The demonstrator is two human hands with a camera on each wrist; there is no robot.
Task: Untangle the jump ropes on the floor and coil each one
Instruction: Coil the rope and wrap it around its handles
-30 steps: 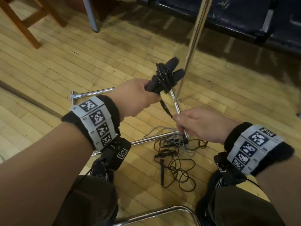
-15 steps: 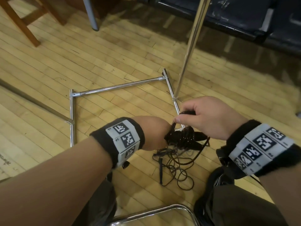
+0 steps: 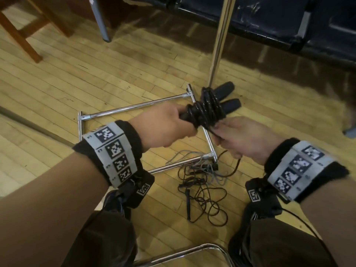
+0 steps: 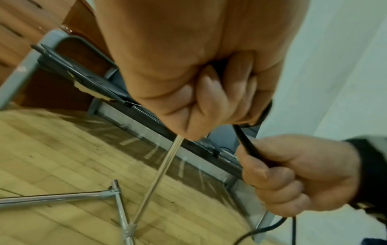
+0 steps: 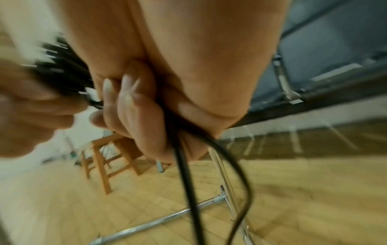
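My left hand (image 3: 169, 126) grips the two black handles (image 3: 227, 97) of a black jump rope, whose cord is wound in a thick coil (image 3: 207, 110) around them. My right hand (image 3: 240, 137) grips the loose black cord (image 4: 249, 145) just under the coil. From that fist the cord hangs down as a loop (image 5: 209, 182) toward the floor. A tangle of dark and grey ropes (image 3: 202, 182) lies on the wooden floor below my hands, between my knees.
A chrome rack base (image 3: 134, 108) lies on the floor with an upright chrome pole (image 3: 219, 41) rising just behind the coil. Dark seating (image 3: 289, 20) runs along the back. A wooden stool (image 3: 23, 31) stands far left. A chrome chair rail (image 3: 183, 253) is near me.
Both hands rose from the floor tangle to chest height with the coil. The coil looks thicker than a second ago, and the right hand has moved up close under it.
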